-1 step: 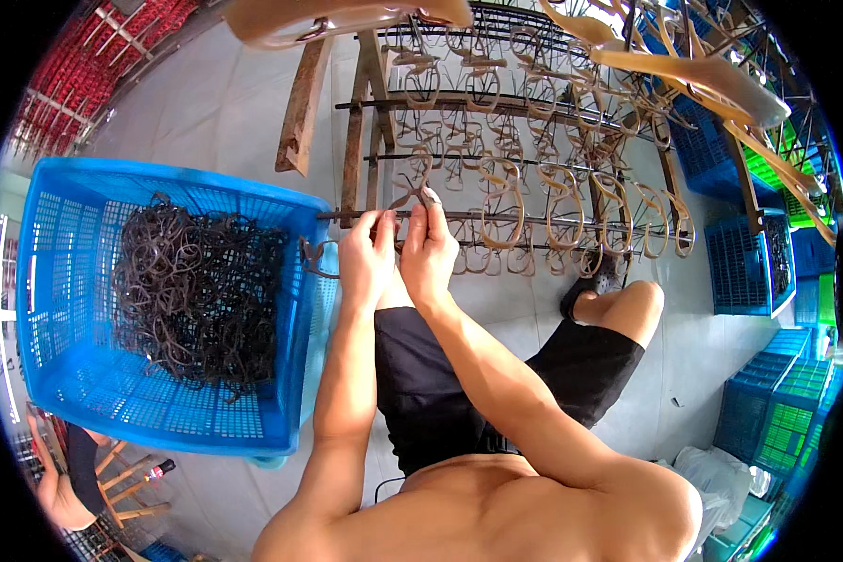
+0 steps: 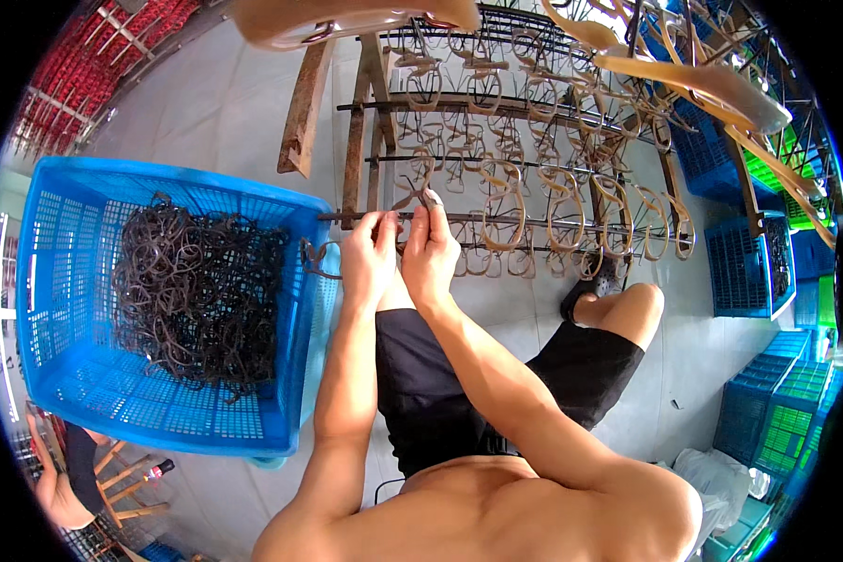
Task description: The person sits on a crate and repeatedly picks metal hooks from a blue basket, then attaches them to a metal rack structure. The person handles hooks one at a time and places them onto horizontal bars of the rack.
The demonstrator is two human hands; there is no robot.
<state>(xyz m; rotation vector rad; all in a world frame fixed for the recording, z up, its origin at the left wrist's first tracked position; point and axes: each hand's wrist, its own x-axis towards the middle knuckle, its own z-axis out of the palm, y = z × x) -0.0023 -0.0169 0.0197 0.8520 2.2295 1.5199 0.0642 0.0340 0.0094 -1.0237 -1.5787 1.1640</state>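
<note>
Hardly anything has moved beyond a tiny drift of the hands toward three o'clock. The left hand (image 2: 369, 253) pinches nearly closed on a dark eyeglass frame (image 2: 322, 260) jutting toward nine o'clock, near the blue basket (image 2: 178, 436); the right hand (image 2: 431, 253) pinches a brownish piece (image 2: 408, 199) toward eleven, beside the rack (image 2: 354, 155).
</note>
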